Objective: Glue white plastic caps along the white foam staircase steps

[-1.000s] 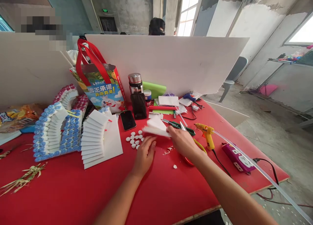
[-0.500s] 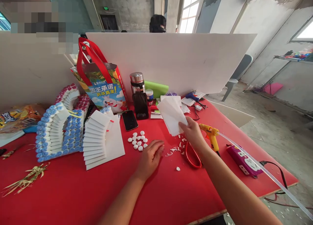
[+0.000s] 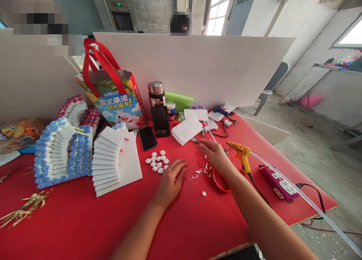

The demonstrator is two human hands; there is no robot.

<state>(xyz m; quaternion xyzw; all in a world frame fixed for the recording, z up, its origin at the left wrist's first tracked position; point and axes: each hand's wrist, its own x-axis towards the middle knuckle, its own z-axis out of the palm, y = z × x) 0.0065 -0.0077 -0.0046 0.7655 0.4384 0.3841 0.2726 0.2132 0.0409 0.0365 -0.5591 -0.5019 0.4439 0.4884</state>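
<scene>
My left hand [image 3: 171,182] rests on the red table with its fingers loosely stretched and nothing in them. Just beyond its fingertips lies a cluster of small white round pieces [image 3: 158,158]. My right hand [image 3: 215,154] hovers above the table, fingers extended and empty. Past its fingertips a stack of white paper sheets [image 3: 186,130] lies flat, and a small metal-ended tool [image 3: 194,139], partly hidden, is close to them. Under my right wrist a red looped handle [image 3: 219,185] shows in part. White scraps [image 3: 201,171] are strewn between my hands.
A yellow glue gun [image 3: 241,154] with a long clear stick stands right, near a purple power strip [image 3: 278,182]. Left are fanned white folded cards [image 3: 106,164] and a blue-and-white paper construction [image 3: 63,154]. Behind are a phone [image 3: 148,138], flask [image 3: 156,94] and bag [image 3: 118,101].
My right hand has let go of the white paper sheets, which now lie on the table, and has drawn slightly left. My left hand has barely moved. The view has shifted a little.
</scene>
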